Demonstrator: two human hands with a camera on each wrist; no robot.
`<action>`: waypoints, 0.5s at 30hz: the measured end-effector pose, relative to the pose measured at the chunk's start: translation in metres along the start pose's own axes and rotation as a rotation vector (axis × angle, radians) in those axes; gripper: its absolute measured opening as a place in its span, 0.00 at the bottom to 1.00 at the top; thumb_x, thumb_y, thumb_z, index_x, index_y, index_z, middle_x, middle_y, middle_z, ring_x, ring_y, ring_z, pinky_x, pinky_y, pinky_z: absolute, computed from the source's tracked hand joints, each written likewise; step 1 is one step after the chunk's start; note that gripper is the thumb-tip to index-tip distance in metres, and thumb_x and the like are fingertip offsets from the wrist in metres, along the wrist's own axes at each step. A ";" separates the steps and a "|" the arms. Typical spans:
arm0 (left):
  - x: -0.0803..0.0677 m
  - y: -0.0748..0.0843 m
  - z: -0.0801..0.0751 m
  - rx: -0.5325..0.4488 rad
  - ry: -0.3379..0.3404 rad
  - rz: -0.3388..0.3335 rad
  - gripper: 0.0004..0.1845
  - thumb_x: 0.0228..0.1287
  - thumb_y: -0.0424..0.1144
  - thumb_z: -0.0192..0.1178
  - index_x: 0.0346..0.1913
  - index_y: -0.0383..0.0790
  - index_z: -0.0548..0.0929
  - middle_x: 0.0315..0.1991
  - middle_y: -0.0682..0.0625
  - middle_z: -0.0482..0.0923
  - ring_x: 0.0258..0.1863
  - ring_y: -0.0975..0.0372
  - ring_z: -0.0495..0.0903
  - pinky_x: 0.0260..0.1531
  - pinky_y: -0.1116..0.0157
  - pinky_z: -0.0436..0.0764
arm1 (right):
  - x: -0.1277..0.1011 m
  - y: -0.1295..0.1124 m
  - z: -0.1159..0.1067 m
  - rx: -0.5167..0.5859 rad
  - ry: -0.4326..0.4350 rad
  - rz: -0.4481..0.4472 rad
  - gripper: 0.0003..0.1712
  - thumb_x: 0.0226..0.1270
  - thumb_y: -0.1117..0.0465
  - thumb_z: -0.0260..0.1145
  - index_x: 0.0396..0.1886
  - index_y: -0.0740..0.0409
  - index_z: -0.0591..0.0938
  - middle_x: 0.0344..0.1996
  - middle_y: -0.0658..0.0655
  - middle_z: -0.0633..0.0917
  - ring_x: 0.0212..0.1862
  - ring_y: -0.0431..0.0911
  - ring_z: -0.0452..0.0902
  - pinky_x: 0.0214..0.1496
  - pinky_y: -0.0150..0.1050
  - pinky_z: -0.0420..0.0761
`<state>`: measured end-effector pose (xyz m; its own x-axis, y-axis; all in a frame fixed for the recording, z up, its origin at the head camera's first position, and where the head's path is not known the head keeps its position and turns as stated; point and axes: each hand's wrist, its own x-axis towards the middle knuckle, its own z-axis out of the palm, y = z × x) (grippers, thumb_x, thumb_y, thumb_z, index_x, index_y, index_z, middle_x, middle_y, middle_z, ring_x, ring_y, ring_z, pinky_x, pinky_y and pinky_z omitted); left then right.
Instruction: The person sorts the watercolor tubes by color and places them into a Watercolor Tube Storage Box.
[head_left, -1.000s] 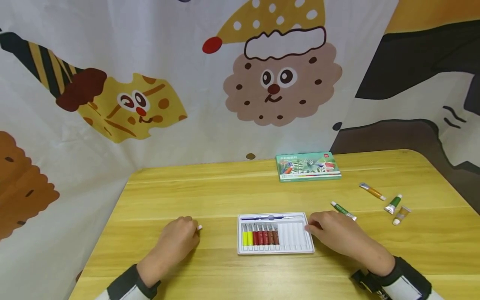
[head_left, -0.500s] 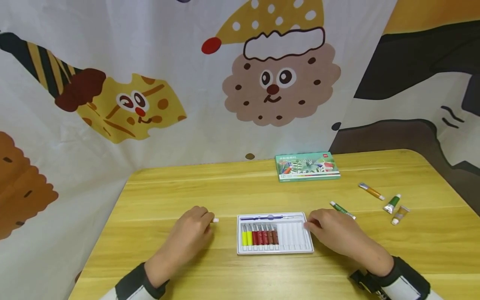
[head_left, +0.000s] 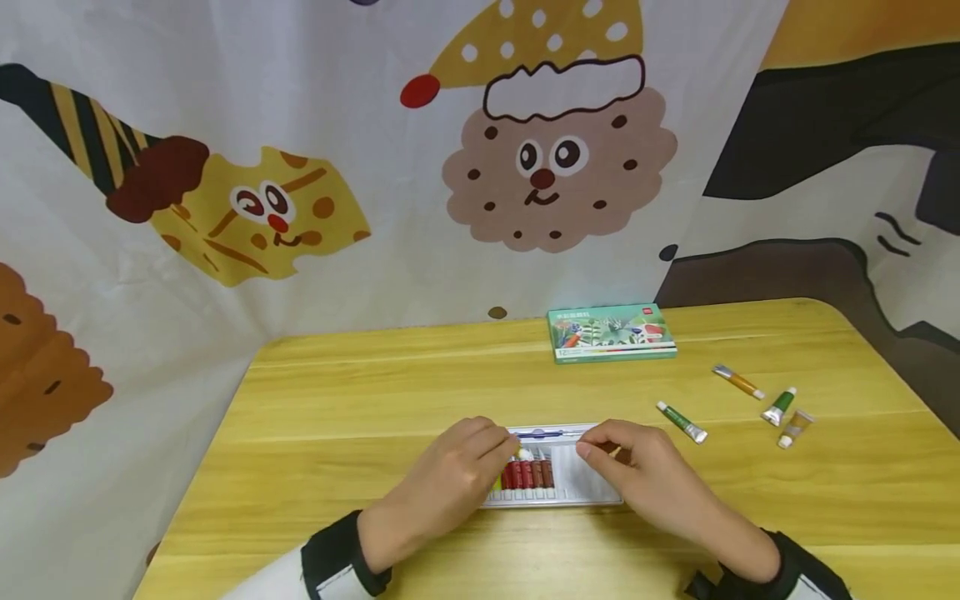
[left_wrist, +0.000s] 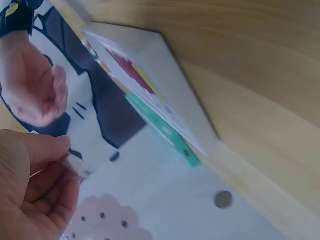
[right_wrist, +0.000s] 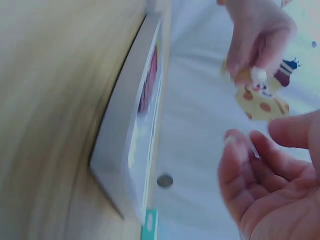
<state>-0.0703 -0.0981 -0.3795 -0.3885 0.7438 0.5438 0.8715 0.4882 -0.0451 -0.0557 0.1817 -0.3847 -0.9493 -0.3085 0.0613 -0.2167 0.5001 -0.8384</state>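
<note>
My left hand pinches a small paint tube over the left part of a white plastic tray. A white cap and a bit of yellow show past the fingertips; the rest of the tube is hidden. Yellow, red and brown paint tubes lie side by side in the tray, partly covered by the left hand. Behind them is a blue paintbrush in its slot. The right hand hovers over the tray's right end, fingers loosely bent and holding nothing, its palm towards the left hand in the right wrist view.
Right of the tray lies a green paint tube. Farther right are an orange tube, another green tube and an ochre tube. A teal paint box lies at the wooden table's back edge, before a printed cloth.
My left hand has moved right with the paint tube, from the bare table to over the tray. The right hand has left the tray's right edge and moved left above it.
</note>
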 end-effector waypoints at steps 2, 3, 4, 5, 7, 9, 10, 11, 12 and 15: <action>0.007 0.005 0.002 0.020 0.022 0.062 0.11 0.61 0.24 0.71 0.46 0.34 0.90 0.43 0.49 0.88 0.44 0.61 0.83 0.52 0.68 0.81 | -0.003 -0.003 0.003 0.094 -0.021 -0.004 0.09 0.78 0.56 0.67 0.45 0.57 0.89 0.35 0.52 0.88 0.33 0.44 0.82 0.33 0.37 0.82; 0.009 0.007 0.003 0.036 0.031 0.091 0.10 0.62 0.25 0.70 0.46 0.34 0.90 0.43 0.49 0.88 0.44 0.61 0.83 0.53 0.68 0.80 | -0.004 -0.005 0.004 0.142 -0.038 -0.007 0.11 0.78 0.57 0.67 0.46 0.59 0.88 0.35 0.54 0.88 0.33 0.46 0.83 0.33 0.38 0.83; 0.011 0.009 0.004 0.054 0.043 0.121 0.08 0.64 0.27 0.70 0.46 0.35 0.89 0.43 0.49 0.88 0.45 0.61 0.83 0.53 0.68 0.80 | -0.004 -0.006 0.006 0.194 -0.058 -0.003 0.12 0.78 0.57 0.67 0.47 0.62 0.88 0.33 0.56 0.88 0.32 0.48 0.84 0.33 0.40 0.84; 0.013 0.011 0.006 0.068 0.056 0.147 0.07 0.66 0.28 0.68 0.45 0.35 0.89 0.43 0.49 0.88 0.45 0.61 0.83 0.54 0.68 0.80 | -0.005 -0.007 0.007 0.239 -0.078 0.002 0.13 0.78 0.58 0.67 0.48 0.64 0.87 0.32 0.58 0.88 0.31 0.49 0.85 0.32 0.41 0.85; 0.016 0.014 0.009 0.078 0.076 0.186 0.06 0.71 0.30 0.64 0.46 0.35 0.89 0.44 0.49 0.88 0.46 0.61 0.83 0.55 0.68 0.80 | -0.005 -0.009 0.009 0.328 -0.121 0.008 0.14 0.77 0.59 0.67 0.49 0.67 0.87 0.31 0.61 0.88 0.31 0.50 0.86 0.33 0.44 0.87; 0.017 0.016 0.012 0.078 0.087 0.213 0.10 0.77 0.30 0.57 0.46 0.35 0.90 0.44 0.49 0.88 0.47 0.61 0.83 0.56 0.67 0.79 | -0.006 -0.009 0.012 0.410 -0.156 0.012 0.14 0.76 0.62 0.68 0.50 0.71 0.86 0.31 0.64 0.88 0.31 0.50 0.87 0.32 0.45 0.87; 0.018 0.017 0.014 0.075 0.095 0.224 0.12 0.79 0.30 0.54 0.46 0.35 0.90 0.44 0.49 0.88 0.47 0.61 0.83 0.56 0.67 0.79 | -0.006 -0.009 0.013 0.440 -0.169 0.020 0.14 0.75 0.62 0.69 0.50 0.72 0.86 0.31 0.65 0.88 0.30 0.48 0.87 0.32 0.44 0.87; 0.018 0.018 0.015 0.076 0.104 0.234 0.15 0.81 0.30 0.51 0.47 0.35 0.90 0.45 0.49 0.88 0.47 0.61 0.83 0.57 0.67 0.79 | -0.006 -0.008 0.014 0.465 -0.179 0.028 0.15 0.75 0.63 0.69 0.51 0.72 0.86 0.31 0.65 0.88 0.31 0.47 0.87 0.32 0.43 0.87; 0.018 0.019 0.017 0.077 0.112 0.241 0.16 0.81 0.29 0.48 0.47 0.35 0.89 0.45 0.49 0.88 0.47 0.60 0.83 0.57 0.67 0.79 | -0.007 -0.008 0.014 0.486 -0.186 0.036 0.15 0.74 0.64 0.69 0.51 0.73 0.85 0.31 0.66 0.88 0.31 0.46 0.86 0.32 0.42 0.87; 0.018 0.019 0.020 0.089 0.131 0.255 0.18 0.83 0.29 0.45 0.47 0.35 0.89 0.45 0.48 0.88 0.48 0.60 0.84 0.59 0.66 0.79 | -0.007 -0.006 0.014 0.514 -0.196 0.075 0.16 0.73 0.65 0.70 0.53 0.74 0.84 0.32 0.67 0.87 0.31 0.44 0.85 0.32 0.39 0.87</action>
<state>-0.0668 -0.0661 -0.3873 -0.1134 0.7851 0.6089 0.9042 0.3355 -0.2641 -0.0448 0.1693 -0.3876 -0.8871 -0.4564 -0.0689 0.0352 0.0821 -0.9960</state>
